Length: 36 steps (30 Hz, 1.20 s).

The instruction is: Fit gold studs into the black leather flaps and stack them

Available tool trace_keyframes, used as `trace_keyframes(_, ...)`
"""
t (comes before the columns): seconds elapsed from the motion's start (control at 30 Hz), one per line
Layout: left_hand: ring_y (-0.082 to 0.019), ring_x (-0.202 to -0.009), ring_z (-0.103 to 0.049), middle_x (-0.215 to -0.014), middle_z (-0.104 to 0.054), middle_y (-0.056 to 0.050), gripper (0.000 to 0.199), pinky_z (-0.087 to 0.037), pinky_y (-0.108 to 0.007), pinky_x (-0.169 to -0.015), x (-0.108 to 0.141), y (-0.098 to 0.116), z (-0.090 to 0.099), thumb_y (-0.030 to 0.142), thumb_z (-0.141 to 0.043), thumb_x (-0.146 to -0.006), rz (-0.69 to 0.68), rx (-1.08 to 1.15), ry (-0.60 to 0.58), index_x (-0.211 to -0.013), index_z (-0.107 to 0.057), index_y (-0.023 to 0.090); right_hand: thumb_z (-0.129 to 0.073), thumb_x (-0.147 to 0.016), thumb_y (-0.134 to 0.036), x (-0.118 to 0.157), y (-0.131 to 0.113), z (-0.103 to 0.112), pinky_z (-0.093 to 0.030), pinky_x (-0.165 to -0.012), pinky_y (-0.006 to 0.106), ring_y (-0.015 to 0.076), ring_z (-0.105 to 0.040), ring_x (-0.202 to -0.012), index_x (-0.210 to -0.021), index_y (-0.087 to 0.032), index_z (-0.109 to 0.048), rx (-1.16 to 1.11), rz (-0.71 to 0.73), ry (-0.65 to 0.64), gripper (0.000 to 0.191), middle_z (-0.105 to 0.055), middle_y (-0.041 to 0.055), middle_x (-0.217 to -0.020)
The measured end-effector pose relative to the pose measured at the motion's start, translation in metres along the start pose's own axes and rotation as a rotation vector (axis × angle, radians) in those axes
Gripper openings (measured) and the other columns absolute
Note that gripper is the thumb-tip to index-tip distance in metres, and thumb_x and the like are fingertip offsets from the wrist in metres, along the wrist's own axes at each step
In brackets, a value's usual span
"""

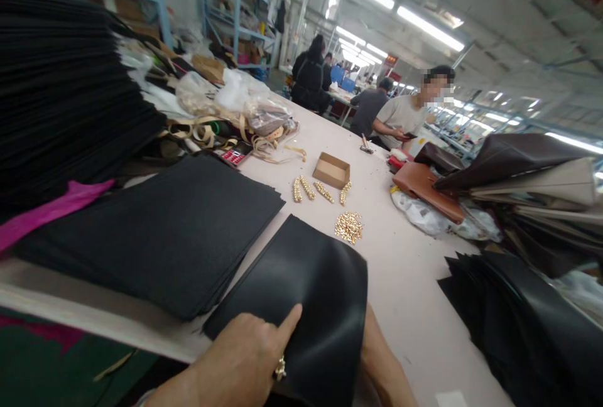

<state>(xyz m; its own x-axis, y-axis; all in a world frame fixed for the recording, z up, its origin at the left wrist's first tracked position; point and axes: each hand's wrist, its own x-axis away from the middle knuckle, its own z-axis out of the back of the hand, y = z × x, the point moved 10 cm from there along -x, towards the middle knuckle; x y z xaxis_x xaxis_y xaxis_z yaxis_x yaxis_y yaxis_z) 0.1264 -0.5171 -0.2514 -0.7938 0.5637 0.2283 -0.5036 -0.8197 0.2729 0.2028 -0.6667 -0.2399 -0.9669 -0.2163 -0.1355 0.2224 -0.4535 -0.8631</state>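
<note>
We rest our left hand (245, 344) on a smooth, glossy black leather-like sheet (325, 269), which lies at the near edge of a long pale table (409, 306). Its index finger stretches out over the sheet's surface, while the other fingers curl in around a small cluster of gold-coloured metal pieces (281, 368), part of which shows beneath them. Our right hand (370, 331) is at the sheet's right edge, mostly hidden behind it, so we cannot tell how wide or narrow its grip is.

Just beyond the sheet's far corner we see a loose, flat heap of tiny gold-coloured metal bits (348, 227). Behind that lie four short, narrow rows of gold-coloured pieces (323, 191), near an open, shallow brown cardboard box (330, 176).

To the left of our sheet, we have a low, wide stack of matte black rectangular sheets (155, 231), with a much taller pile of black sheets (56, 86) past it. On the right side, we see a folded tan-brown leather piece (426, 190) near more loose black sheets (522, 313). Farther off, a person in a pale short-sleeved shirt (400, 118) holds a small dark object (409, 136).
</note>
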Motion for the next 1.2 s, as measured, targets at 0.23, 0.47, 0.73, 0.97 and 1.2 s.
trace_keyframes(0.23,-0.033,-0.094,-0.071,-0.107,-0.074,-0.014,0.084,-0.057,-0.046,-0.084,-0.001,-0.001,0.001,0.023,-0.070,-0.079,0.008,0.164,-0.133,-0.153,-0.034,0.011,-0.045,-0.091,-0.033,-0.051,0.025,0.100,-0.055,-0.087,0.039,0.0255,-0.072,-0.094,-0.113,-0.015,-0.071,0.734,-0.035,0.202,0.038,-0.076,0.0130,-0.104)
trace_keyframes(0.47,-0.028,-0.082,-0.073,-0.094,-0.076,-0.011,0.081,-0.058,-0.036,-0.073,-0.003,-0.003,-0.006,0.033,-0.078,-0.080,-0.007,0.060,-0.053,-0.149,-0.042,0.012,-0.049,-0.093,-0.020,-0.123,0.016,0.012,-0.049,-0.090,0.028,0.0204,-0.069,-0.100,-0.109,-0.020,-0.073,0.923,0.069,-0.147,0.029,-0.075,0.0089,-0.106)
trace_keyframes(0.73,-0.023,-0.067,-0.071,-0.083,-0.075,-0.009,0.063,-0.054,-0.031,-0.056,0.000,0.001,-0.009,0.041,-0.066,-0.090,-0.033,-0.008,0.116,-0.144,-0.050,0.012,-0.051,-0.090,-0.014,-0.149,0.025,-0.008,-0.048,-0.077,0.029,0.0238,-0.071,-0.090,-0.090,-0.014,-0.076,1.189,-0.101,-0.305,0.025,-0.076,0.0168,-0.093)
trace_keyframes(0.97,-0.023,-0.065,-0.070,-0.086,-0.076,-0.006,0.055,-0.051,-0.032,-0.051,0.003,0.000,-0.005,0.037,-0.062,-0.093,-0.073,-0.008,0.201,-0.141,-0.053,0.012,-0.057,-0.079,-0.007,-0.163,0.014,-0.018,-0.050,-0.078,0.035,0.0302,-0.072,-0.090,-0.094,-0.007,-0.076,1.248,-0.169,-0.238,0.025,-0.074,0.0240,-0.093)
trace_keyframes(1.2,-0.022,-0.064,-0.067,-0.081,-0.072,-0.006,0.046,-0.045,-0.031,-0.049,0.011,0.005,0.000,0.038,-0.058,-0.096,-0.103,-0.027,0.340,-0.133,-0.057,0.010,-0.050,-0.087,-0.017,-0.151,0.018,-0.001,-0.048,-0.088,0.041,0.0321,-0.069,-0.099,-0.100,-0.007,-0.073,1.050,-0.157,-0.173,0.028,-0.073,0.0229,-0.099)
